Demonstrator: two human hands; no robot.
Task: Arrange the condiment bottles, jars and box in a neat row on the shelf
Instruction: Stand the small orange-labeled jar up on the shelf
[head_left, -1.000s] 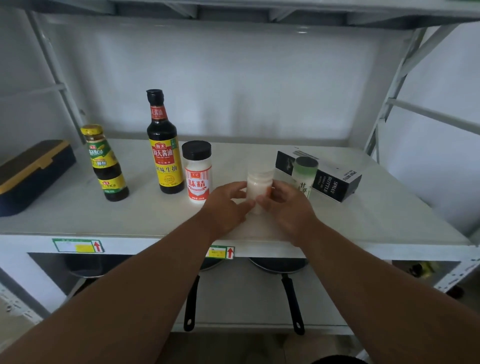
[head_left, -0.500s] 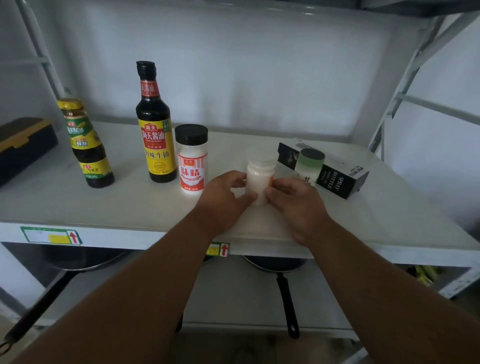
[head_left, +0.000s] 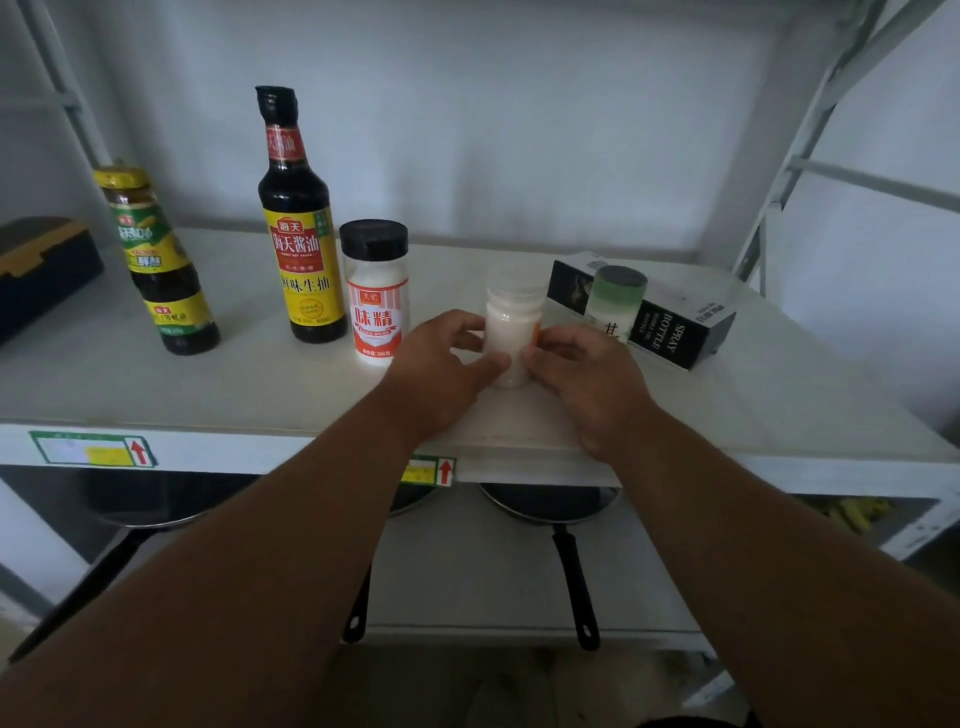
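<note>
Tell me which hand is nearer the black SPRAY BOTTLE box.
Right. The right hand sits just in front of the box, gripping the white jar; the left hand is across the jar, farther away.

Both forearms bare, entering from the near edge and converging toward scene centre. Left arm runs up from the near-left corner, right arm from the near-right corner; both roughly straight, wrists unbent. Left hand (head_left: 441, 364) back-up, fingers curled inward to the right, thumb extended toward the right hand. Right hand (head_left: 584, 376) back-up, fingers curled inward to the left, thumb tip pointing at the left thumb. Thumb tips nearly meet at the near side, just apart. The two hands form a two-sided grip, pressed against opposite flanks of a small white jar (head_left: 511, 325). Heels of both hands low, near the shelf (head_left: 260, 395) surface; contact there not discernible.
</note>
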